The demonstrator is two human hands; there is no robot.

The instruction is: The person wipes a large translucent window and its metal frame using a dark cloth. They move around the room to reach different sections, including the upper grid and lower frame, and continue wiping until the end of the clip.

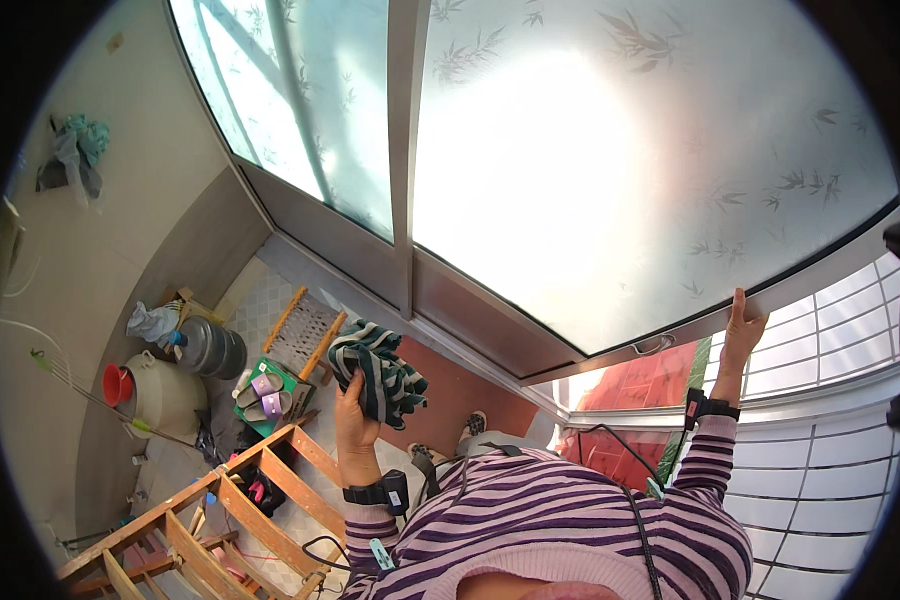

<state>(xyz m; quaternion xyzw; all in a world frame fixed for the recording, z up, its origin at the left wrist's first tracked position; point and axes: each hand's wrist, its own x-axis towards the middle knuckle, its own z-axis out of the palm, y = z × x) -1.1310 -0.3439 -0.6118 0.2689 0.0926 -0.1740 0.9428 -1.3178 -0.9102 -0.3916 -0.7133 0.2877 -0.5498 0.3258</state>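
My left hand (358, 424) holds a bunched, green-and-white striped cloth (381, 373) in front of my body, thumb pressed on its near side. On the far right my right hand (741, 334) grips the edge of the metal door frame (776, 289), one finger lying up against the glass. The large frosted glass pane (720, 172) carries a leaf pattern and glares brightly in its middle. Beside that hand, a small metal handle (654, 344) sits on the frame. A second frosted pane (352, 112) stands left of the upright metal post (405, 150).
A wooden ladder (266, 465) leans at lower left. Beyond it are a large water bottle (211, 349), a pale plastic drum (166, 394), a red container (118, 385), a woven-seat stool (305, 334) and purple-strapped slippers (267, 397) on a green box. A reddish mat (450, 382) lies before my feet.
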